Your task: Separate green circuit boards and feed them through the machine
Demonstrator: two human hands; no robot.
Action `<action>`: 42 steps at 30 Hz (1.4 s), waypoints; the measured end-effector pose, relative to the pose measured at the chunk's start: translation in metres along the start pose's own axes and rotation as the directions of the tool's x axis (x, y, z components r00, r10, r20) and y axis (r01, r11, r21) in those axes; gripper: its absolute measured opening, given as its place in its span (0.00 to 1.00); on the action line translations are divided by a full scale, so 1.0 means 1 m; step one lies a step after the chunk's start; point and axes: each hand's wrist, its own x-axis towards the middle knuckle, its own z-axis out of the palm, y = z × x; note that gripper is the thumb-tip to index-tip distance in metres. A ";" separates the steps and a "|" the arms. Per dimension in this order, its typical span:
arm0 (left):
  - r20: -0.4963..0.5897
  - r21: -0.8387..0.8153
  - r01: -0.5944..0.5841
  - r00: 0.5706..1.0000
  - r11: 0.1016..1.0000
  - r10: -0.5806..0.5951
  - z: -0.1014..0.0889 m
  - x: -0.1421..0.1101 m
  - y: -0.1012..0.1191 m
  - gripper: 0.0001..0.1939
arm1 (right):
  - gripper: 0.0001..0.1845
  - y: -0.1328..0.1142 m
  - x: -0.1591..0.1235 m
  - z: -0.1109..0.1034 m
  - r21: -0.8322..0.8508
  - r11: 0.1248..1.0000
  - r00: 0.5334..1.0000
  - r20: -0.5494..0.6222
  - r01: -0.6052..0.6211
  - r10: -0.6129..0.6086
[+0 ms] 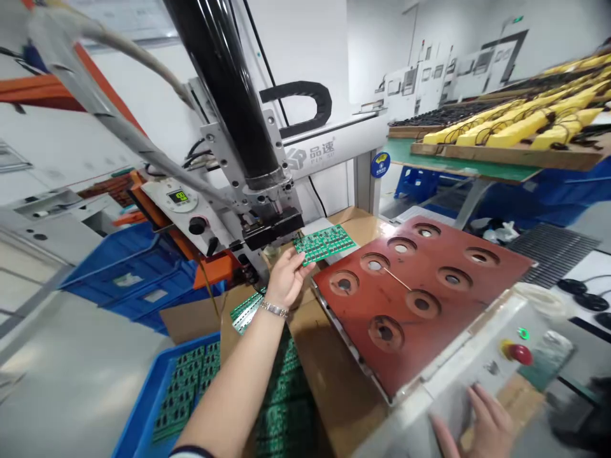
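My left hand (286, 278) pinches the near left corner of a green circuit board (329, 244), thumb on top. The board is held nearly flat, left of a red plate (472, 305) with several round recesses. A thin pale stick (398, 280) lies across the plate between two recesses. My right hand (487, 425) is at the front panel (443, 397) of the machine, fingers apart, holding nothing. It lies below a red emergency-stop button (521, 354) and a green-lit button (524, 333). Part of this hand is cut off by the lower edge.
A machine head with a black cylinder (229, 95) stands above my left hand. A blue bin (138, 397) with several circuit boards is at lower left. More boards (245, 312) lie beside my wrist. Yellow parts (520, 130) fill a table at back right.
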 end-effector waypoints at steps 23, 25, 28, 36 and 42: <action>0.035 -0.032 -0.025 0.999 0.999 0.026 0.003 0.002 0.006 0.05 | 0.39 -0.004 0.002 -0.001 -0.040 0.994 0.995 -0.011 0.100 -0.100; 0.035 -0.031 -0.030 0.999 0.999 0.031 0.003 0.002 0.005 0.05 | 0.39 -0.004 0.002 0.000 -0.045 0.994 0.995 -0.016 0.098 -0.099; 0.036 -0.028 -0.033 0.999 0.999 0.033 0.003 0.003 0.004 0.05 | 0.38 -0.004 0.004 0.000 -0.075 0.992 0.994 0.006 0.105 -0.105; 0.057 -0.009 -0.021 0.998 1.000 0.022 0.003 -0.001 0.006 0.06 | 0.37 -0.002 0.006 0.000 -0.103 0.985 0.990 0.002 0.138 -0.138; 0.077 0.007 0.012 0.997 1.000 -0.013 0.000 -0.006 0.006 0.11 | 0.36 0.000 0.005 0.001 -0.109 0.982 0.988 -0.009 0.153 -0.155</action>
